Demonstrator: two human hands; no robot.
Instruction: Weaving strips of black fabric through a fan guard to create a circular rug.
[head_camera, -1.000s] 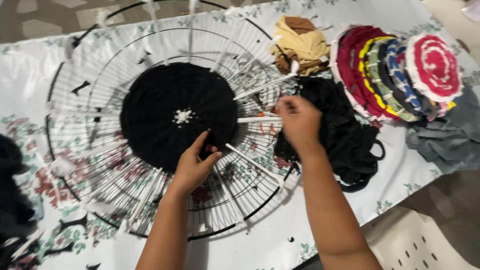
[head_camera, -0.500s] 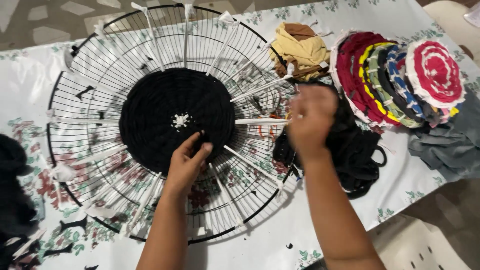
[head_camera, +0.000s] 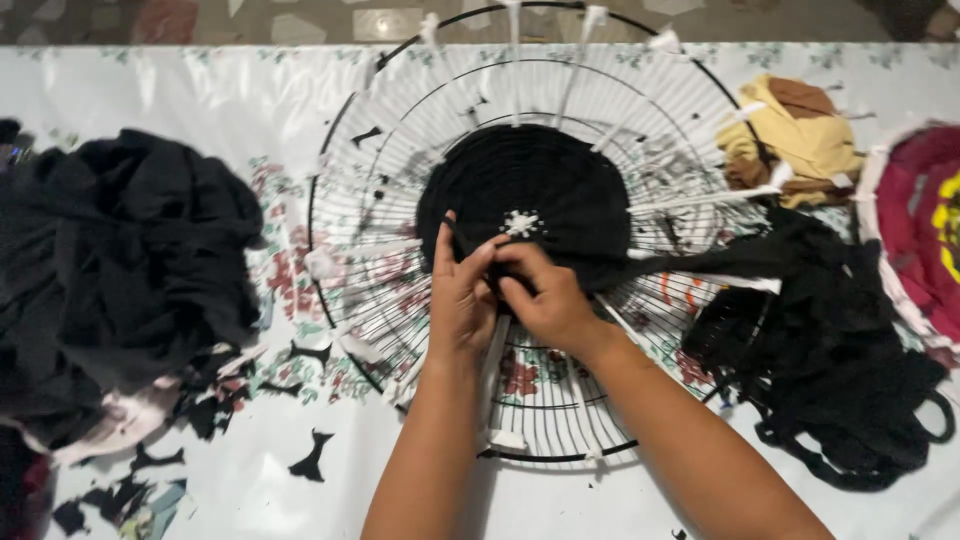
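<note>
Pinching the round black woven fabric disc (head_camera: 525, 195) on the wire fan-guard frame (head_camera: 400, 170), your left hand (head_camera: 460, 300) and right hand (head_camera: 545, 300) close fingertips together at its lower edge.

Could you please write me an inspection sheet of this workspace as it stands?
Surface: table under a white floral cover.
Job's things: round wire frame lying flat, with white strips tied to its spokes; black woven disc at its centre.
Clutter: black cloth pile left; black strip heap, tan cloth and a red round mat right; black scraps.
Hands: left hand and right hand together at the disc's near edge, fingers pinching black fabric.
Cables: nothing seen.
Surroundings: tiled floor beyond the table.
</note>
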